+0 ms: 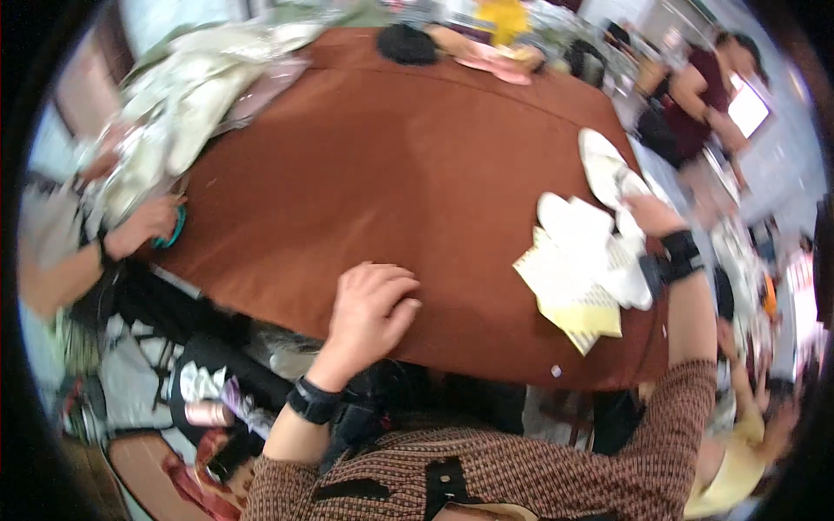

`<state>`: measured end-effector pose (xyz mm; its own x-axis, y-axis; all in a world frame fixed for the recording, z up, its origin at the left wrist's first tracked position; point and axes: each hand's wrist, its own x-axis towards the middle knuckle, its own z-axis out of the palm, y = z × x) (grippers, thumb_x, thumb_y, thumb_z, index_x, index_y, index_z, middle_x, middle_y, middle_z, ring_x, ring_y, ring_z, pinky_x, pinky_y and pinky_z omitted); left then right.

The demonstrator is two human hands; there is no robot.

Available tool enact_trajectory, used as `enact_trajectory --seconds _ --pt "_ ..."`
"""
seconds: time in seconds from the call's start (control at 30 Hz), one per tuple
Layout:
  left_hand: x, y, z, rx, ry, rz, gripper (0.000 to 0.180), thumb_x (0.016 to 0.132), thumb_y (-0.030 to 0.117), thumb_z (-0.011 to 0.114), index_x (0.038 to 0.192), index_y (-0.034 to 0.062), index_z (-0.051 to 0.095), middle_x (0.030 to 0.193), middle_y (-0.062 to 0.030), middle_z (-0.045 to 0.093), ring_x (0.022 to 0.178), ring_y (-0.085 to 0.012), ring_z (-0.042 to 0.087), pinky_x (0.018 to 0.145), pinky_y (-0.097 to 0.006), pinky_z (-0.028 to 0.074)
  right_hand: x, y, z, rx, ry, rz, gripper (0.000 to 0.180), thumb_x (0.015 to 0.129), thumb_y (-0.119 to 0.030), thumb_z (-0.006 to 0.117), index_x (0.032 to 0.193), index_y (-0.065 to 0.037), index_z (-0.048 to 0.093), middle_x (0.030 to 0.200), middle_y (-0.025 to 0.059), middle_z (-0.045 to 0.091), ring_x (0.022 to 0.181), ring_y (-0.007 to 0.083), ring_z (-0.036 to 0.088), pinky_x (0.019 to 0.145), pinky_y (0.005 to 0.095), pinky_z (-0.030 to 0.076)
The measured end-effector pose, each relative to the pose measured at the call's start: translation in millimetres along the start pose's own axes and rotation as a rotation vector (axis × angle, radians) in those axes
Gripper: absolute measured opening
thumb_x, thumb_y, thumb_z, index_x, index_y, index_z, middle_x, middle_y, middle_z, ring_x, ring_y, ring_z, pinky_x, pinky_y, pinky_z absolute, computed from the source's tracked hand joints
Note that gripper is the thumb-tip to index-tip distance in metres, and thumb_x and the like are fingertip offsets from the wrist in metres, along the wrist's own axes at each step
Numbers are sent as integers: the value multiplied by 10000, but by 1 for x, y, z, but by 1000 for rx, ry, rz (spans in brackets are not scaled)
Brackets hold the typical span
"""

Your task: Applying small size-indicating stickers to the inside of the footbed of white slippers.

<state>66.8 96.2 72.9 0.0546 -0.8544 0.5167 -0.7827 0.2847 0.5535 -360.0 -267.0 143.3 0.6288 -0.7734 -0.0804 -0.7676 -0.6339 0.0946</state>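
My left hand [373,304] rests on the near edge of the brown-covered table [408,174], holding nothing, its fingers loosely bent and the thumb apart. At the right side of the table my right hand [653,215] grips a white, sock-like cloth piece [604,165], whose long rounded end points toward the far side. Its fingertips are partly hidden. Just beside that hand, more white cloth pieces [573,227] lie in a loose pile. Beneath them, pale yellow printed paper sheets [565,300] stick out toward me.
On the left, another person's hand [152,227] holds teal-handled scissors [176,227] beside white garments in clear plastic [187,104]. A black round item [407,43] and a pink cloth item [499,62] lie at the far edge. Another person [699,95] is at the far right.
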Motion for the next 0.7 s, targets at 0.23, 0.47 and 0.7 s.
enact_trajectory --seconds 0.23,0.47,0.7 --pt "-1 2 1 58 -33 -44 204 814 62 684 1016 35 679 1103 -103 672 1124 -315 589 1044 -460 390 -37 -58 -26 210 28 -46 313 929 -109 490 1186 -14 642 1042 239 684 1016 392 644 916 449 490" --pt "-3 6 5 66 -69 -63 199 830 44 657 1027 28 670 1130 -112 662 1145 -320 572 1040 -432 380 -94 -64 -27 285 99 88 328 964 -153 478 1209 4 630 1097 223 685 1042 381 642 929 411 493" --pt "-3 7 3 91 -75 -77 201 823 31 649 1023 26 667 1120 -111 662 1141 -319 573 1039 -430 380 -122 -52 3 436 238 150 372 973 -208 516 1244 37 589 1174 212 667 1076 333 641 936 371 486"
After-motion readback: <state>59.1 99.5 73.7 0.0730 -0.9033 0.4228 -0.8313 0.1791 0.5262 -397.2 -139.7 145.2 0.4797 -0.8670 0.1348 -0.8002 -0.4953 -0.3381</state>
